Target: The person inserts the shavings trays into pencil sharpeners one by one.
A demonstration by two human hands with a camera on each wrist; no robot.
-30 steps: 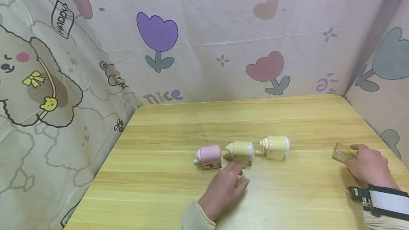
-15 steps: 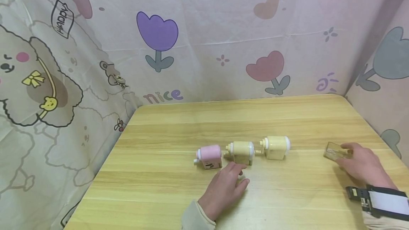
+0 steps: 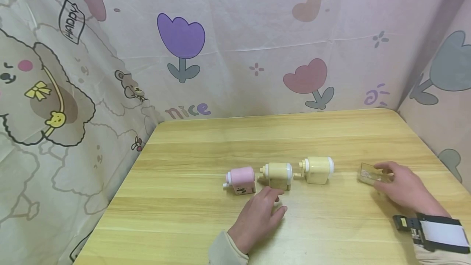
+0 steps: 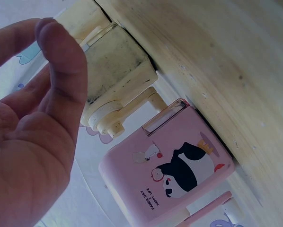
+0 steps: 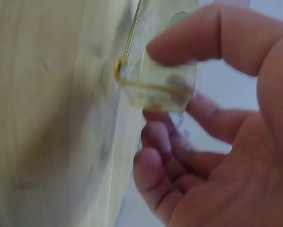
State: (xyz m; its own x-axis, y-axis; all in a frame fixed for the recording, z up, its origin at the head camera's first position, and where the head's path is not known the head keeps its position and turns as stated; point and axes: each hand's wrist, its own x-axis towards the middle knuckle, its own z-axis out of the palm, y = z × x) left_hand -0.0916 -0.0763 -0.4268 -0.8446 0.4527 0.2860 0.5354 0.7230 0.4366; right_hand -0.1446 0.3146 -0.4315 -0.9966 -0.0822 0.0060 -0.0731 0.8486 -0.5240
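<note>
Three hand-crank pencil sharpeners stand in a row on the table: a pink one [image 3: 241, 181] with a panda print, a cream one [image 3: 277, 174] in the middle, and a pale yellow one [image 3: 319, 171] at the right. My left hand [image 3: 257, 218] lies in front of the middle sharpener, fingers loosely bent and holding nothing. Farther right, my right hand [image 3: 408, 187] pinches a see-through yellowish plastic box [image 3: 368, 174] between thumb and fingers. The right wrist view shows this box [image 5: 163, 85] blurred. Whether it touches the table, I cannot tell.
The wooden table [image 3: 206, 142] has a printed cloth [image 3: 235, 19] hanging behind it and at both sides. A strapped device [image 3: 438, 232] sits on my right wrist.
My right hand has carried the plastic box leftward, closer to the pale yellow sharpener. The left hand and the sharpeners have stayed put.
</note>
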